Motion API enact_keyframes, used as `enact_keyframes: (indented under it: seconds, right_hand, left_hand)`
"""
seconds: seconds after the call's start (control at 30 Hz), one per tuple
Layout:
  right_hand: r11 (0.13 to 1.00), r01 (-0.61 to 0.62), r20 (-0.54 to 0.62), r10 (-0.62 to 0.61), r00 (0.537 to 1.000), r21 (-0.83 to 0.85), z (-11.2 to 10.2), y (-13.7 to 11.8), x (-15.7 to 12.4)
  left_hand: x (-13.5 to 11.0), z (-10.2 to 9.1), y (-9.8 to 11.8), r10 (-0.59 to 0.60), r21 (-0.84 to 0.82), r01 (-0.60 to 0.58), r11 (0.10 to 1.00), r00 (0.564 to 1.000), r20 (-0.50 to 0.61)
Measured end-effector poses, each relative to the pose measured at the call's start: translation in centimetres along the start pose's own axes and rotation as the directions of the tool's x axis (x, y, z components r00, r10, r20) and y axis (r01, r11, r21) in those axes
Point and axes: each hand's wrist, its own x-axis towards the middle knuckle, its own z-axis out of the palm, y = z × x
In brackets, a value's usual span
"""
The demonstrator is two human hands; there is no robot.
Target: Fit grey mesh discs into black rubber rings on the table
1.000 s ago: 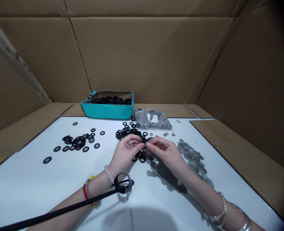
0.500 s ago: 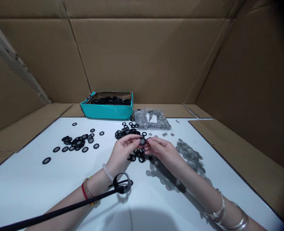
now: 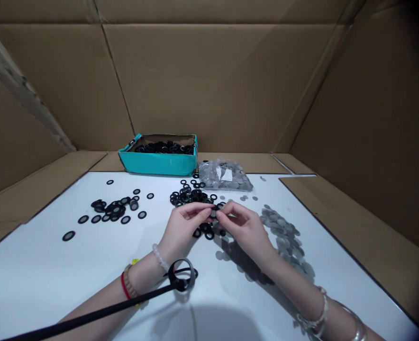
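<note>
A small black ring washer with a grey centre is held up over the middle of the table. My left hand pinches its left side between thumb and fingers. From the right, my right hand presses thumb and fingertips on the same washer, covering part of it. Loose black rings lie heaped behind and beneath the hands. Thin grey discs are spread to the right, some under my right forearm. Off to the left is a pile of black rings with grey centres.
At the back stands a turquoise box full of black rings. Beside it lies a clear bag of grey discs. Cardboard walls enclose the white table. A black rod with a loop crosses in front of my left forearm.
My right hand has closed in to the left, and its thumb now presses on the washer. My left hand has shifted slightly right with the washer.
</note>
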Motion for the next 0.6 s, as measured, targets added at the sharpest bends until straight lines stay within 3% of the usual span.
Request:
enact_keyframes:
  seconds: [0.2, 0.4, 0.6]
  right_hand:
    - [0.934, -0.231, 0.164, 0.192, 0.968, 0.273, 0.06, 0.36, 0.68]
    - [0.930, -0.258, 0.168, 0.219, 0.961, 0.264, 0.09, 0.40, 0.62]
    - [0.927, -0.254, 0.163, 0.215, 0.963, 0.275, 0.12, 0.28, 0.61]
  left_hand:
    - [0.21, -0.34, -0.30, 0.027, -0.023, -0.026, 0.999, 0.999, 0.019]
    - [0.17, -0.34, -0.33, 0.007, -0.007, -0.007, 1.000, 1.000, 0.004]
    - [0.44, -0.37, -0.83, -0.048, -0.140, 0.057, 0.988, 0.997, 0.066]
